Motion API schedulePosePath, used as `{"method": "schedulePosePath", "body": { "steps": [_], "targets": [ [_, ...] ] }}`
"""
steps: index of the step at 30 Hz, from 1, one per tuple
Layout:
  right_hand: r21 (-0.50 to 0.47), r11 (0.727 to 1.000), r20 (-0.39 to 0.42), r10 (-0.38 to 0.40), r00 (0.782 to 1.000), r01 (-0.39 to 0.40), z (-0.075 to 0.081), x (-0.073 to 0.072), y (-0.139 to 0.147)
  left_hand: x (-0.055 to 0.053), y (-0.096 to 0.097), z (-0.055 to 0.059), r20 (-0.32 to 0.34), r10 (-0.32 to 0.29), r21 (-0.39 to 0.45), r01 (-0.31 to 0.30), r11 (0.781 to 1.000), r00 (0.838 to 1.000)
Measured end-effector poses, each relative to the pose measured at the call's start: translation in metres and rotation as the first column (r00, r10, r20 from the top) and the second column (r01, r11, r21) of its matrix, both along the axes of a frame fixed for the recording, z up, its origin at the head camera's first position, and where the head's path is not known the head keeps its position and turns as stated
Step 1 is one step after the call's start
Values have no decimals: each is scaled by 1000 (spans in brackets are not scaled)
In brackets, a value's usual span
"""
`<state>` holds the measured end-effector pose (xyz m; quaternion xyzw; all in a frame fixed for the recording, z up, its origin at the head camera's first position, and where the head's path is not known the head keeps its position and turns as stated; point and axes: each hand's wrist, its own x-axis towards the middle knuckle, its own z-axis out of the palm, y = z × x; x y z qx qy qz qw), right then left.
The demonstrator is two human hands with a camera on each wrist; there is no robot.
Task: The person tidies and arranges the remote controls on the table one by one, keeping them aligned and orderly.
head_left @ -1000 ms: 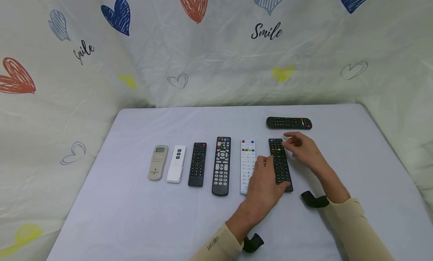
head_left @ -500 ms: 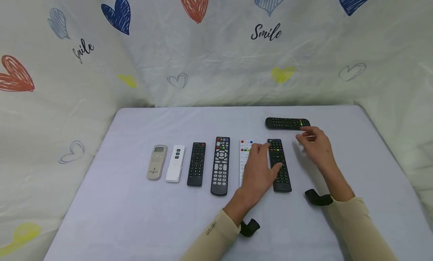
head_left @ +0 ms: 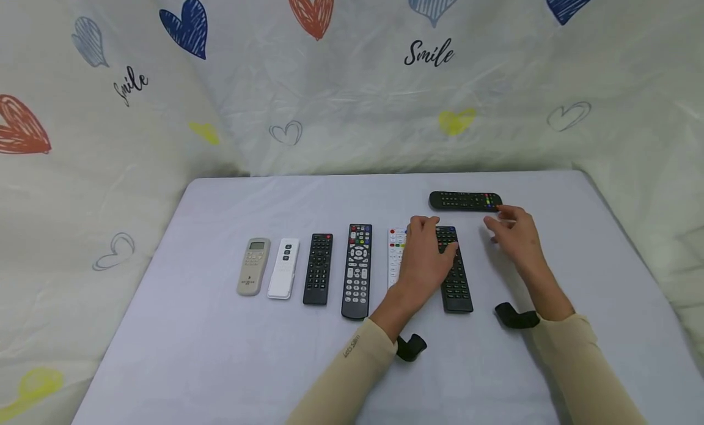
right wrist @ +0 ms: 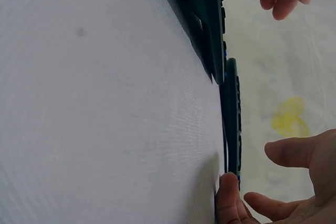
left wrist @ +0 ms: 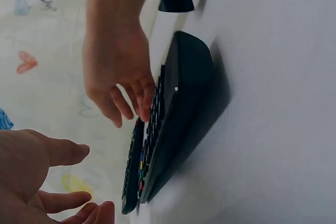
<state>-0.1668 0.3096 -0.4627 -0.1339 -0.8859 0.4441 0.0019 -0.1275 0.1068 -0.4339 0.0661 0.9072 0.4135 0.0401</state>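
Note:
Crosswise at the back of the table lies a black remote control (head_left: 464, 200) with rounded ends. My right hand (head_left: 517, 235) is at its right end, fingertips touching that end and thumb held apart, as the right wrist view also shows. My left hand (head_left: 420, 260) hovers over the gap between a white remote control (head_left: 395, 257) with coloured buttons and a long black remote control (head_left: 458, 290), partly hiding both. Its fingers and thumb (left wrist: 68, 152) are spread, holding nothing. In the left wrist view the long black remote lies close by, seen from its near end.
Left of the white remote, several more stand in a row: a large black remote (head_left: 357, 278), a smaller black one (head_left: 318, 269), a slim white one (head_left: 283, 269) and a beige one (head_left: 253, 266) with a display. A curtain (head_left: 352, 95) with printed hearts hangs behind the white table (head_left: 220, 364).
My right hand has moved from the long black remote up to the right end of the crosswise one. My left hand has let go of the long black remote's lower end and moved up.

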Motion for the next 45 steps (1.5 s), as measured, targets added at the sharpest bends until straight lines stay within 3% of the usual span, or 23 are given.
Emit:
{"method": "schedulePosePath", "body": {
  "steps": [20, 36, 42, 45],
  "targets": [
    [10, 1000, 51, -15, 999, 15, -1, -10, 3, -32, 6, -10, -31, 6, -41, -7, 999, 1000],
    [36, 999, 88, -33, 996, 29, -3, -16, 2, -51, 4, -14, -21, 40, -89, -41, 995, 999],
    [34, 999, 90, -38, 995, 35, -6, -16, 3, -57, 6, -10, -59, 18, -170, -28, 985, 998],
    [33, 999, 85, -36, 996, 33, -5, -15, 3, -61, 8, -8, -39, 7, -204, -15, 979, 999]
  ]
}}
